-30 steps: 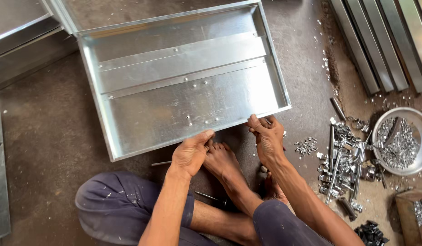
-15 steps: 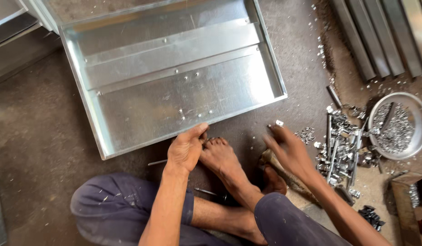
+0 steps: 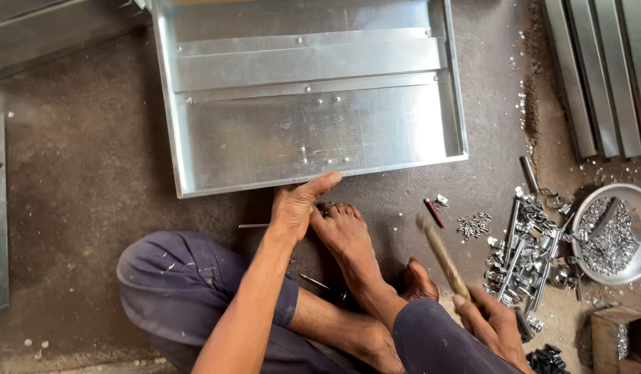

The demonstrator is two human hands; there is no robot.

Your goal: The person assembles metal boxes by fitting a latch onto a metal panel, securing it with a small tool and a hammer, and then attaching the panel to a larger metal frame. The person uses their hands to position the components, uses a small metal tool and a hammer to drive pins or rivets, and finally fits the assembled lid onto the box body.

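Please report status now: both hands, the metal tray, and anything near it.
Left hand on near edge of metal tray. Right hand grips wooden handle, raised. Bare foot beside the tray edge.

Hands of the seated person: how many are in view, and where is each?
2. The left hand rests at the near edge of the metal tray; the right hand grips a wooden handle at lower right. None seems hidden.

The left hand [image 3: 298, 206] is stretched forward on a nearly straight arm, palm down, thumb spread out to the right and fingers bent under. The right hand [image 3: 492, 324] sits low and drawn back beside the right knee, its fingers curled shut in a fist-like grip, wrist bent upward.
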